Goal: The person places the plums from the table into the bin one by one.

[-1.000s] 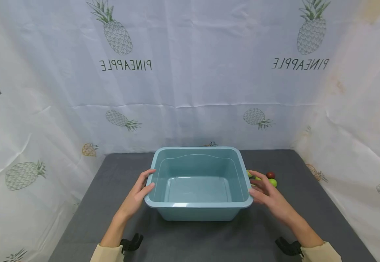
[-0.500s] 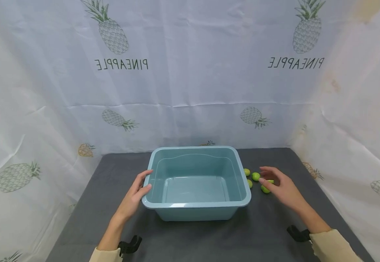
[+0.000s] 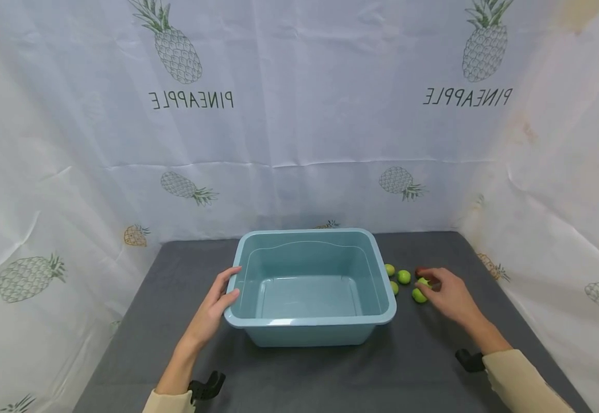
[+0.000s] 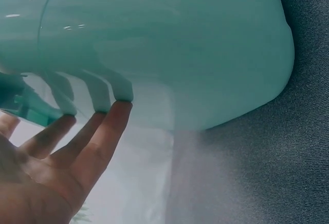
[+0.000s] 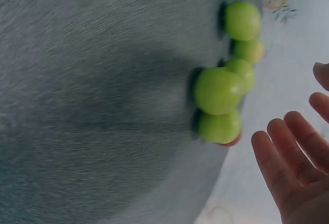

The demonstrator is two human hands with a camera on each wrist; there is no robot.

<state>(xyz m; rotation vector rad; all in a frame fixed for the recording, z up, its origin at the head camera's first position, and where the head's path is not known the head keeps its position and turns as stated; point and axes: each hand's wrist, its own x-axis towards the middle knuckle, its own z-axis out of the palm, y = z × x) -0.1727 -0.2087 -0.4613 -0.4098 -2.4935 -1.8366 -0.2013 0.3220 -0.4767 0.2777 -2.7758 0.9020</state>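
Note:
A light blue plastic basin [image 3: 310, 322] stands on the dark grey tabletop, with nothing visible inside. My left hand [image 3: 207, 315] holds its left rim, the thumb at the top edge. In the left wrist view, the fingers [image 4: 105, 142] press their tips against the outer wall. To the right of the basin lie several small round green fruits [image 3: 420, 295] and a dark red one [image 3: 420, 270], partly covered. Over this cluster is my right hand [image 3: 450, 297], fingers apart and loosely bent. The right wrist view shows a gap between its fingertips and the green fruits [image 5: 218, 91].
A dark grey cloth-like tabletop [image 3: 299, 378] spreads around the basin. White curtains [image 3: 299, 126] printed with pineapples hang behind and at both sides. Black wrist straps [image 3: 207, 386] show at both sleeves.
My right hand has left the basin's right rim and moved right, over the fruits, uncovering several green ones. The left hand stays at the basin, which has barely shifted.

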